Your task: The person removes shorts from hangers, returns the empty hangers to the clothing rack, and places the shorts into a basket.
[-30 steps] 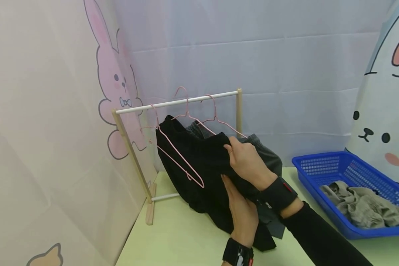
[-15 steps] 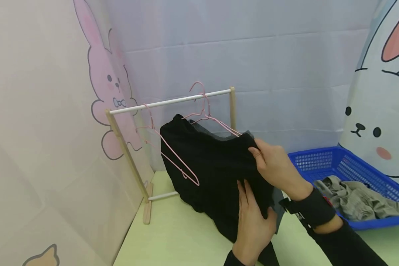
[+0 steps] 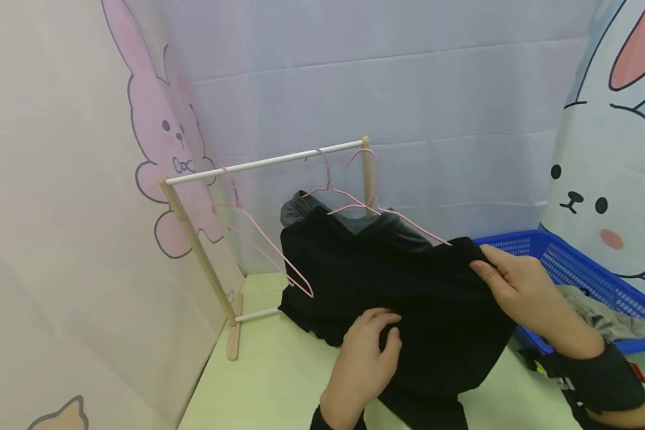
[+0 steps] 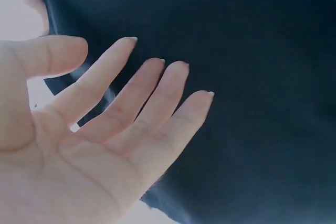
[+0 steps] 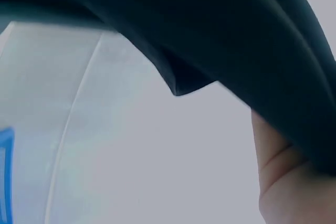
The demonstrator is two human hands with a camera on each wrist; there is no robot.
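In the head view a black top (image 3: 430, 304) hangs on a pink wire hanger (image 3: 377, 173), whose hook stands free of the rail. My right hand (image 3: 537, 298) grips the top's right shoulder at the hanger's end, fingers behind and thumb in front. Close to the lower front of the top is my left hand (image 3: 357, 364), its fingers loosely bent. The left wrist view shows that hand's palm (image 4: 105, 140) with nothing in it, fingers spread near the black cloth (image 4: 252, 103). Dark cloth (image 5: 184, 30) covers part of my right hand (image 5: 289, 187) in the right wrist view.
Behind, a grey garment (image 3: 295, 209) hangs on another pink hanger (image 3: 328, 173) from the rack's white rail (image 3: 279, 160). A bare pink hanger (image 3: 236, 192) hangs at left, partly before the black top. A blue basket (image 3: 570, 263) with beige cloth (image 3: 607, 316) stands right.
The right hand has moved right and slightly down, spreading the black top with its hanger away from the rail. My left hand has come off the cloth's right part and moved left.
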